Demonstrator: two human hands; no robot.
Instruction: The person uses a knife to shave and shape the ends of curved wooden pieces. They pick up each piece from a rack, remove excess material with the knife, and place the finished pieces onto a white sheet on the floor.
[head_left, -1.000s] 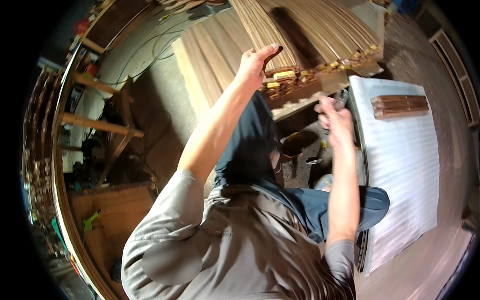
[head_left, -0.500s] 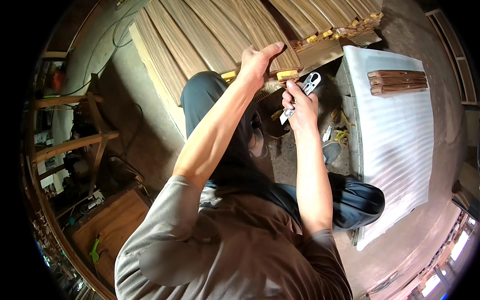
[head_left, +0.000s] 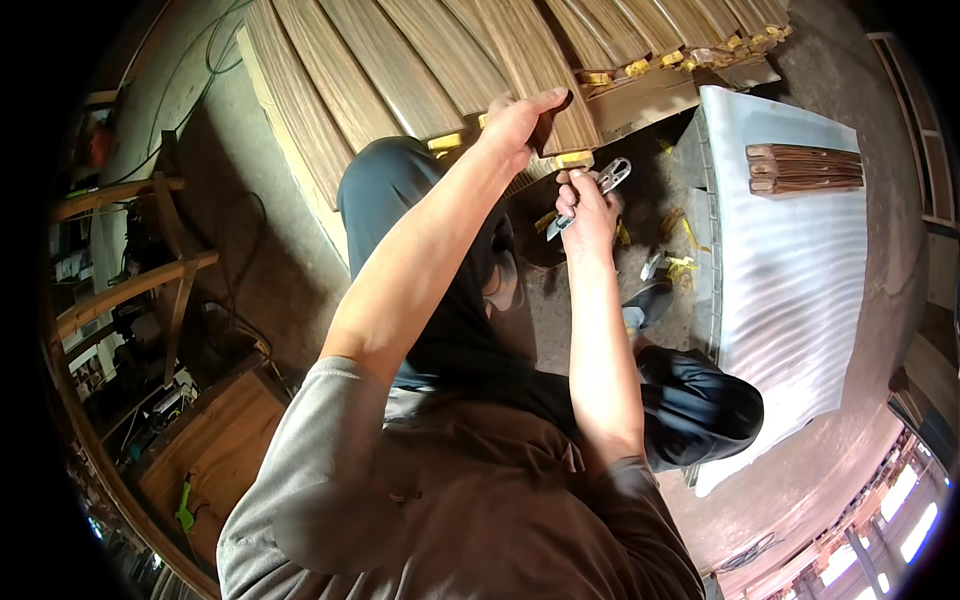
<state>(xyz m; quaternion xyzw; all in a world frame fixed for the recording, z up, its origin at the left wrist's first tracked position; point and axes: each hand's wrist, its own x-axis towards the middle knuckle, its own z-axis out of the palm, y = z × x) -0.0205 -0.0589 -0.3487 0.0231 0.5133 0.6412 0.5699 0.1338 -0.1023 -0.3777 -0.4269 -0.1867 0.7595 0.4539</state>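
My left hand (head_left: 518,130) is closed around the near end of a brown wood-grain board (head_left: 540,75), with the thumb lying on its top face. A piece of yellow tape (head_left: 573,160) covers this board's end. Just below the tape is my right hand (head_left: 590,222), its fingers curled around a silver utility knife (head_left: 614,176). The knife's blade points down and left, away from the board. The right thumb and index finger are close against the tape; whether they pinch it cannot be made out.
More boards with yellow-taped ends (head_left: 445,142) lie side by side ahead. At right, a white foam-covered stand (head_left: 790,280) carries a small stack of brown wooden strips (head_left: 805,168). Yellow tape scraps (head_left: 682,268) litter the floor. A wooden frame (head_left: 135,295) stands at left.
My right hand has shifted slightly left and down with the knife, staying by the taped end. My left hand keeps its hold on the board. The whole view has turned a little.
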